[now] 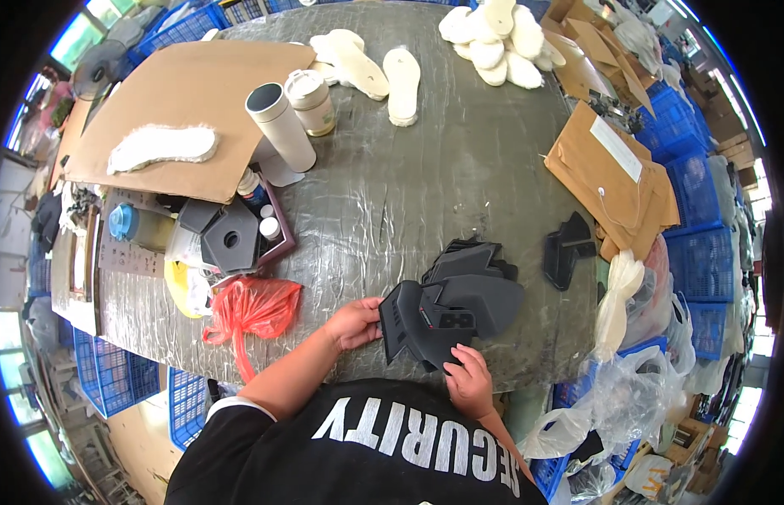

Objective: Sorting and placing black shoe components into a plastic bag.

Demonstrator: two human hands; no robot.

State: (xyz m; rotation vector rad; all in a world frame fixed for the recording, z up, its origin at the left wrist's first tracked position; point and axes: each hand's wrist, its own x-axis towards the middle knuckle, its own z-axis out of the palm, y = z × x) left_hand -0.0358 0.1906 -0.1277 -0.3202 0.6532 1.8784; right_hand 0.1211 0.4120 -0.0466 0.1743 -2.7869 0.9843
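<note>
Near the front edge of the table I hold a dark grey moulded piece (430, 324) with a slotted end and small rectangular openings. My left hand (357, 325) grips its left edge between thumb and fingers. At its lower right edge, the bent fingers of my right hand (469, 377) press against it. Just behind and partly under it lies a stack of similar dark pieces (472, 259), whose lower layers are hidden. A separate dark moulded piece (569, 251) rests farther right on the table (350, 210).
Left of my hands sit a knotted red plastic bag (256, 307) and a box (278, 244) with small bottles. Cardboard (190, 80), a white tumbler (282, 130) and pale fleecy insoles (402, 84) lie beyond. Brown envelopes (607, 177) and blue crates (699, 265) line the right.
</note>
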